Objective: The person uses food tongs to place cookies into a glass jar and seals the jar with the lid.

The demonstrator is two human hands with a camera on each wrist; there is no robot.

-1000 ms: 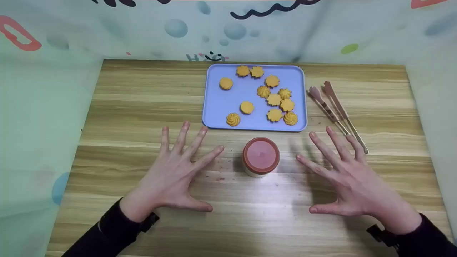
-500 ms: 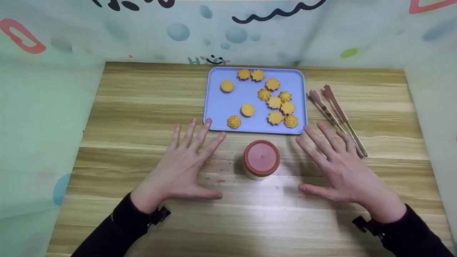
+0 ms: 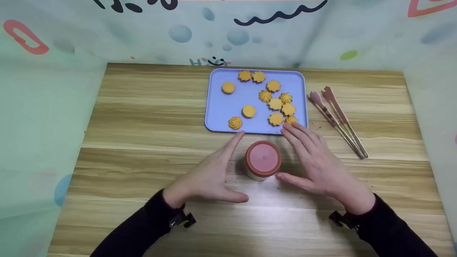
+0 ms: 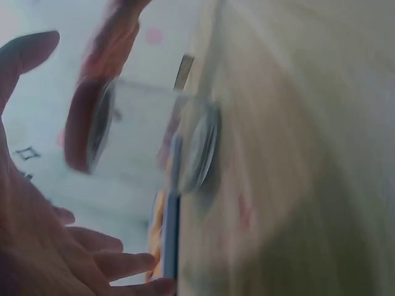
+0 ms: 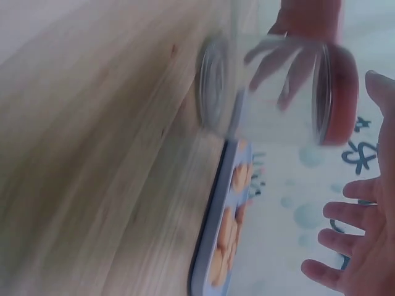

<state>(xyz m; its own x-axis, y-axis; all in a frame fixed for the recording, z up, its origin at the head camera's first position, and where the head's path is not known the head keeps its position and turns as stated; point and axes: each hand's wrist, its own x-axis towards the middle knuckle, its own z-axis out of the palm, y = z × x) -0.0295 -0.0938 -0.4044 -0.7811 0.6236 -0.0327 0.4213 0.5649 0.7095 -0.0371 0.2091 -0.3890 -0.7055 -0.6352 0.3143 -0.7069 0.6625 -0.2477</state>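
Note:
A clear jar (image 5: 271, 92) with a red-brown lid (image 3: 264, 158) stands upright on the wooden table, between the two hands. To its left, the left hand (image 3: 210, 176) has its thumb spread from its fingers and stays apart from the jar. The right hand (image 3: 317, 164) is close on the other side, fingers extended and thumb tip near the jar's lower right; in the right wrist view a gap shows between that hand and the lid. Neither hand holds anything. Behind the jar lies a blue tray (image 3: 217, 103) with several yellow cookies (image 3: 249, 111), one partly covered by the right fingertips.
To the right of the tray, pinkish-brown tongs (image 3: 339, 121) lie on the wooden table (image 3: 142, 117). A pale printed curtain (image 3: 150, 39) rises behind the table's back edge and along its sides.
Both hands have moved inward toward the jar from either side, and their spread fingers have drawn closer together. The jar, tray and tongs stay in place.

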